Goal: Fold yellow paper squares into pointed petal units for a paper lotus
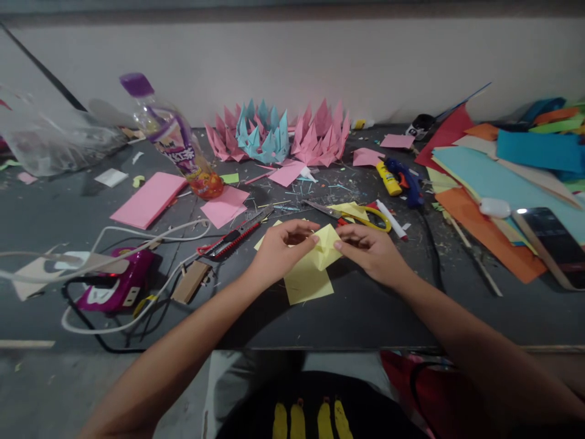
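A small folded yellow paper [326,247] is held up between my two hands, its creases showing. My left hand [290,244] pinches its left corner between thumb and fingers. On the opposite side, my right hand [368,251] grips the right corner in the same way. Beneath it, a flat yellow paper square [308,286] lies on the dark table. Just beyond my right hand rest yellow-handled scissors [361,218], partly over more yellow paper. A red and black utility knife [235,235] lies left of my left hand.
Pink and blue folded-paper crowns [262,140] stand by the wall. A drink bottle [178,143] leans at back left. Cables curl around a magenta power adapter [123,283]. Right of my hands are a glue gun [409,183], coloured sheets [475,177] and a phone [551,241].
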Demonstrator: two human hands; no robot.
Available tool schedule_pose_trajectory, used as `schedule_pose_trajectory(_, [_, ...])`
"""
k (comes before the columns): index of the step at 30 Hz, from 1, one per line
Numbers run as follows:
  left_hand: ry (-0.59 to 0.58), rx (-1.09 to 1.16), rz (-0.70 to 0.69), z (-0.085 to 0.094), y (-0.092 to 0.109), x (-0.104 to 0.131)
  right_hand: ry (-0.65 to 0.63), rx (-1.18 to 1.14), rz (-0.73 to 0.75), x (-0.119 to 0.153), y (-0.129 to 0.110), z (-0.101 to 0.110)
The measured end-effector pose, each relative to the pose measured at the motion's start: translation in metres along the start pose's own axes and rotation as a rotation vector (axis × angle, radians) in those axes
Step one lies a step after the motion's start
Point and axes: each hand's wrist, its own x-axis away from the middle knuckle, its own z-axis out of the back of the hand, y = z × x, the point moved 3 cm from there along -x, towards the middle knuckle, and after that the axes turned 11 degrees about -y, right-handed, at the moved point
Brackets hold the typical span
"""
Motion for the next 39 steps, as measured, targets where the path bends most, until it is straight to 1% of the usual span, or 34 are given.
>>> schedule_pose_trajectory(2, [-0.029,0.042,0.022,-0.002,-0.001,0.000,-0.006,0.006,0.003,0.001,0.001,-0.001])
schedule_pose_trajectory(5, [-0.042,0.106,0.041,-0.003,-0.003,-0.001,-0.018,0.059,0.038,0.003,0.001,-0.001])
schedule_pose_trajectory(13, [-0.031,0.236,0.089,-0.002,-0.006,-0.003,-0.054,0.403,0.211,0.005,-0.010,0.002])
schedule_pose_trajectory(18, [-0.049,0.285,0.095,-0.003,-0.006,-0.003,-0.009,0.536,0.249,0.006,-0.012,0.002])
schedule_pose_trajectory(22, [-0.078,0.266,0.101,-0.004,-0.005,-0.002,0.058,0.604,0.254,0.008,-0.014,0.003])
schedule_pose_trajectory(24, [-0.095,0.222,0.106,-0.004,-0.005,-0.002,0.097,0.601,0.235,0.008,-0.015,0.004])
schedule_pose_trajectory(26, [-0.123,0.163,0.118,-0.005,-0.006,-0.002,0.118,0.557,0.180,0.007,-0.013,0.005])
schedule_pose_trajectory(30, [-0.163,-0.048,0.106,-0.006,-0.008,-0.001,0.106,0.418,0.065,0.005,-0.007,0.007])
schedule_pose_trajectory(32, [-0.186,-0.202,0.081,-0.006,-0.008,0.000,0.059,0.381,0.037,0.004,-0.003,0.006])
schedule_pose_trajectory(35, [-0.238,-0.423,0.024,-0.007,-0.007,0.002,-0.056,0.398,0.031,0.002,0.001,0.004])
schedule_pose_trajectory(39, [-0.316,-0.638,-0.049,-0.010,-0.008,0.002,-0.179,0.565,0.074,-0.001,0.005,0.002])
